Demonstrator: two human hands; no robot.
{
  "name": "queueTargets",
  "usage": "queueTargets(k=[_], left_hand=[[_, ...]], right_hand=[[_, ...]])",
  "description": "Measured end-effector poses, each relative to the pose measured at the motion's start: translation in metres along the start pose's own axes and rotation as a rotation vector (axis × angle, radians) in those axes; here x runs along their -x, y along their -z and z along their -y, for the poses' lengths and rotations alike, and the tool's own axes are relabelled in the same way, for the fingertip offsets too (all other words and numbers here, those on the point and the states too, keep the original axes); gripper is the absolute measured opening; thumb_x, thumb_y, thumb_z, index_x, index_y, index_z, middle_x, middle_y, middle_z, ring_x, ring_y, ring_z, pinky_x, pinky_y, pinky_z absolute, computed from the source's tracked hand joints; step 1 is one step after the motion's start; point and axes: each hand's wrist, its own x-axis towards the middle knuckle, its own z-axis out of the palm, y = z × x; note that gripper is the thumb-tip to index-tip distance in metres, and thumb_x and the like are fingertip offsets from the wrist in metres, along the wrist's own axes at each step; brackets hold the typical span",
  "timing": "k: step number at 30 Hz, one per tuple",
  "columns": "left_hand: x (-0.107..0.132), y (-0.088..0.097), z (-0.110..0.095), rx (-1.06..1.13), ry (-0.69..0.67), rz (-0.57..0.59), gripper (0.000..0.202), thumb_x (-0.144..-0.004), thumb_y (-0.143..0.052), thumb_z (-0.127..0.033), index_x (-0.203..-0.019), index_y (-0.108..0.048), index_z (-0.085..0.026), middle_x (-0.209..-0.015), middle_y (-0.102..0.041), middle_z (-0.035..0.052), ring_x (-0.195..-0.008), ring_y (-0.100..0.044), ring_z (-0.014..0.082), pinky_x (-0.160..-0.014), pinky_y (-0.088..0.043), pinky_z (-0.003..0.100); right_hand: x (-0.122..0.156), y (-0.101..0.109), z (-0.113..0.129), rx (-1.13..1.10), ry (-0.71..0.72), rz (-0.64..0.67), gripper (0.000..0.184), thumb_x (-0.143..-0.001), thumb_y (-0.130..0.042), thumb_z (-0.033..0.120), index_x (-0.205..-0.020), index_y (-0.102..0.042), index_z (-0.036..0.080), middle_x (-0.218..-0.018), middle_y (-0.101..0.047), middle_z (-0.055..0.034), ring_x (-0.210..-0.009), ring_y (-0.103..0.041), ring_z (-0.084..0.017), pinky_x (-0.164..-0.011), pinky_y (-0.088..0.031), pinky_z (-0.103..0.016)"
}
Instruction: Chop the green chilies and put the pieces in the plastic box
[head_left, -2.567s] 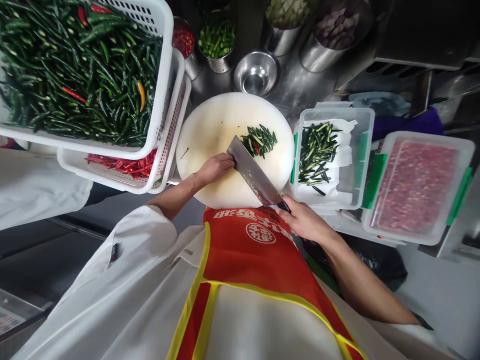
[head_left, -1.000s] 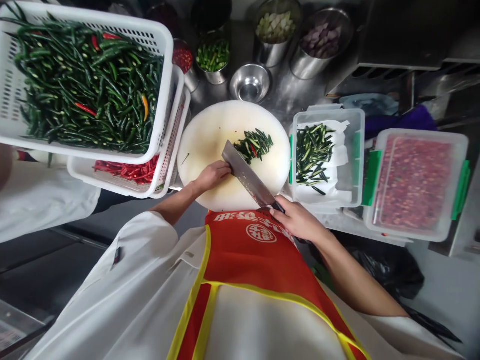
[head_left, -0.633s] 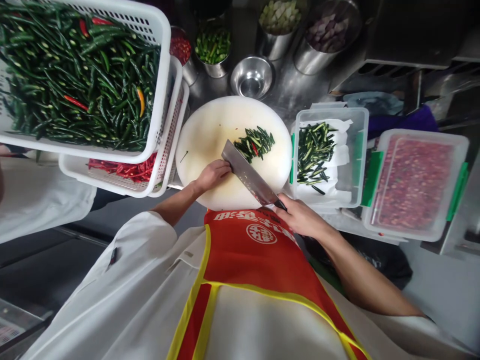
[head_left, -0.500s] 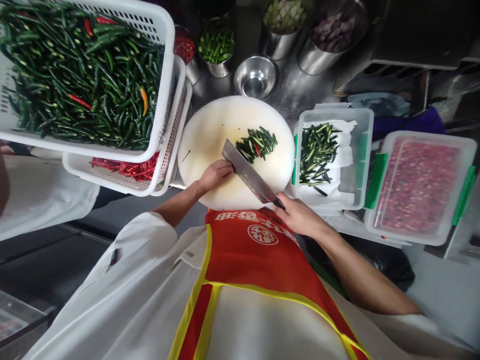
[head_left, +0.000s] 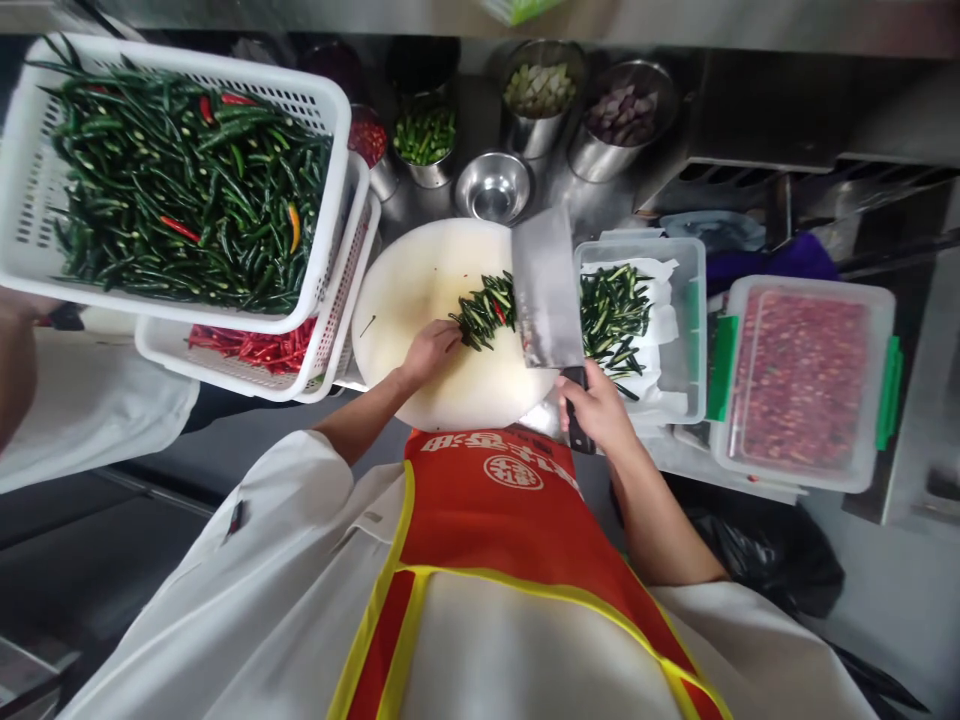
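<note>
A round white cutting board (head_left: pixel 427 280) lies in front of me with a small pile of cut green chillies (head_left: pixel 484 310) on it. My left hand (head_left: pixel 429 348) rests curled on the board at the left end of that pile. My right hand (head_left: pixel 596 410) is closed round the black handle of a cleaver (head_left: pixel 546 290). Its broad blade lies flat-side up over the board's right edge, beside the pile. Right of the board stands a clear plastic tub (head_left: pixel 694 330) lined with paper and holding cut green chillies (head_left: pixel 615 310).
A white basket of whole green chillies (head_left: pixel 180 190) sits on a second basket of red chillies (head_left: pixel 255 345) at the left. Steel bowls and pots (head_left: pixel 491 185) stand behind the board. A lidded tub of chopped red chilli (head_left: pixel 806 380) is at the right. Another person's sleeve (head_left: pixel 82 400) shows far left.
The cleaver has swung from a slant across the board's front, left of the pile, to lying flat at the board's right edge. My left hand moved up to the pile.
</note>
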Motion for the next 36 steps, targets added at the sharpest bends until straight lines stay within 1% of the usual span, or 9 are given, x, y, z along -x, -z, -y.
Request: queueTargets(k=[3,6,11,13,15,18,23,29,36], left_hand=[[-0.027,0.005,-0.005,0.010,0.110,-0.104,0.020,-0.096,-0.048,-0.024,-0.095,-0.067,-0.018,-0.103,-0.067,0.0114,-0.099,-0.063,0.0203,-0.090,-0.054,0.035],[-0.061,0.010,-0.014,-0.007,0.091,-0.102,0.021,-0.096,-0.049,-0.027,-0.103,-0.067,-0.018,-0.112,-0.065,0.0122,-0.107,-0.061,0.0215,-0.098,-0.051,0.037],[-0.123,-0.004,-0.030,-0.054,-0.134,0.152,0.043,-0.095,-0.053,-0.046,-0.128,-0.061,-0.021,-0.147,-0.051,0.0119,-0.136,-0.046,0.0284,-0.116,-0.035,0.045],[-0.140,-0.011,-0.034,-0.061,-0.202,0.276,0.045,-0.096,-0.049,-0.049,-0.129,-0.062,-0.022,-0.150,-0.050,0.0096,-0.139,-0.043,0.0291,-0.119,-0.032,0.046],[-0.148,-0.013,-0.034,-0.064,-0.256,0.391,0.044,-0.098,-0.044,-0.049,-0.124,-0.067,-0.022,-0.142,-0.058,0.0088,-0.135,-0.049,0.0280,-0.119,-0.033,0.045],[-0.144,-0.004,-0.028,-0.036,-0.307,0.450,0.049,-0.100,-0.038,-0.051,-0.124,-0.068,-0.021,-0.134,-0.063,0.0100,-0.130,-0.054,0.0250,-0.118,-0.036,0.041],[-0.109,0.009,-0.011,-0.011,-0.156,0.260,0.070,-0.093,-0.044,-0.068,-0.139,-0.056,-0.017,-0.151,-0.047,0.0148,-0.143,-0.041,0.0290,-0.122,-0.031,0.045],[-0.071,-0.021,-0.027,-0.017,0.080,-0.015,0.078,-0.086,-0.052,-0.074,-0.143,-0.052,-0.020,-0.156,-0.040,0.0148,-0.147,-0.034,0.0336,-0.122,-0.027,0.052],[-0.066,-0.039,-0.049,-0.009,0.199,-0.272,0.056,-0.090,-0.058,-0.062,-0.131,-0.060,-0.023,-0.149,-0.049,0.0100,-0.147,-0.034,0.0298,-0.121,-0.032,0.051]], right_hand=[[0.011,0.008,-0.012,-0.131,-0.046,-0.108,0.029,-0.082,-0.067,0.041,-0.087,-0.042,0.028,-0.056,-0.054,0.0100,-0.036,-0.049,-0.014,-0.035,-0.042,-0.027],[0.021,0.007,-0.027,-0.165,-0.091,-0.132,0.031,-0.080,-0.068,0.043,-0.085,-0.041,0.027,-0.058,-0.054,0.0090,-0.036,-0.049,-0.013,-0.034,-0.043,-0.028],[0.024,-0.009,-0.045,-0.208,-0.102,-0.139,0.032,-0.081,-0.065,0.045,-0.086,-0.039,0.028,-0.058,-0.052,0.0089,-0.038,-0.048,-0.014,-0.035,-0.044,-0.030],[0.021,-0.015,-0.048,-0.249,-0.095,-0.125,0.033,-0.080,-0.066,0.045,-0.087,-0.038,0.028,-0.059,-0.052,0.0093,-0.039,-0.048,-0.014,-0.036,-0.045,-0.030],[0.019,-0.018,-0.051,-0.282,-0.099,-0.102,0.034,-0.080,-0.066,0.045,-0.087,-0.038,0.028,-0.060,-0.052,0.0097,-0.039,-0.048,-0.013,-0.036,-0.045,-0.030],[0.016,-0.022,-0.056,-0.302,-0.102,-0.047,0.033,-0.080,-0.066,0.044,-0.088,-0.039,0.028,-0.061,-0.053,0.0098,-0.039,-0.048,-0.013,-0.036,-0.045,-0.029],[0.011,-0.026,-0.063,-0.280,-0.093,0.029,0.030,-0.079,-0.065,0.039,-0.087,-0.039,0.028,-0.056,-0.052,0.0104,-0.036,-0.048,-0.013,-0.035,-0.043,-0.028],[0.006,-0.026,-0.064,-0.216,-0.088,0.119,0.026,-0.077,-0.063,0.032,-0.087,-0.039,0.027,-0.054,-0.053,0.0110,-0.036,-0.049,-0.013,-0.035,-0.044,-0.027],[-0.002,-0.033,-0.058,-0.122,-0.103,0.249,0.025,-0.077,-0.060,0.029,-0.094,-0.042,0.027,-0.048,-0.050,0.0122,-0.035,-0.047,-0.013,-0.035,-0.040,-0.024]])
